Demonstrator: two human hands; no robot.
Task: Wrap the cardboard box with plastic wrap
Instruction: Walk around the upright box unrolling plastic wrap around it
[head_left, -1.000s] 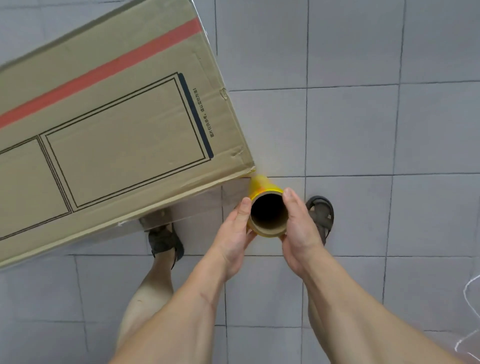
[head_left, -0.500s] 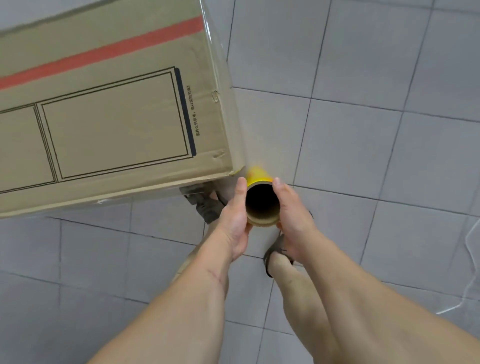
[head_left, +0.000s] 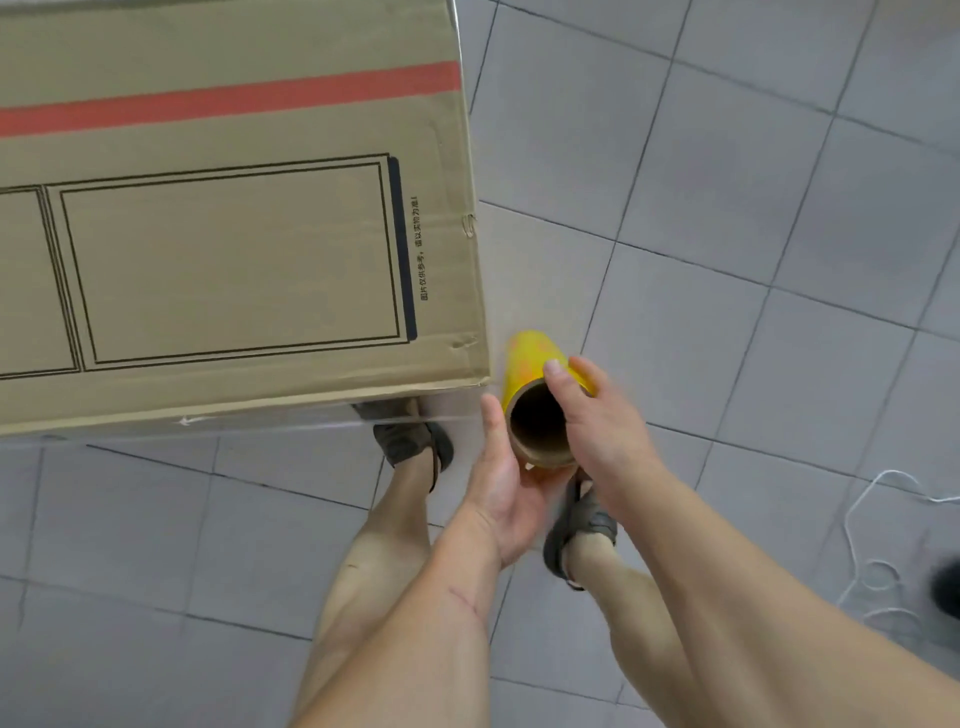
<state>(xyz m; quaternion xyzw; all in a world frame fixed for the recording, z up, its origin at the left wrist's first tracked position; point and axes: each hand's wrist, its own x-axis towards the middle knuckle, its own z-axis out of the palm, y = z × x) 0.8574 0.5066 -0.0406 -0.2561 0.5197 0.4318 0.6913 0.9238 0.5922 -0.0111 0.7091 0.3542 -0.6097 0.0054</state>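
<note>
A large cardboard box (head_left: 234, 260) with a red stripe and black printed rectangles fills the upper left. Clear plastic film runs along its near side and right edge, stretched toward a yellow roll of plastic wrap (head_left: 530, 364) with a brown cardboard core, seen end-on just off the box's near right corner. My left hand (head_left: 506, 488) cups the roll from below and the left, thumb up along its rim. My right hand (head_left: 597, 421) grips the roll from the right, thumb laid over the top of the core.
Grey tiled floor (head_left: 727, 260) spreads all around. My two sandalled feet (head_left: 410, 441) stand below the box's near edge. A loose white string (head_left: 878, 519) lies coiled on the floor at the right, beside a dark object (head_left: 948, 587) at the frame edge.
The view has swung round the box's corner, so the box now sits squarer. Both hands have carried the roll right, past the corner, and my feet have stepped along.
</note>
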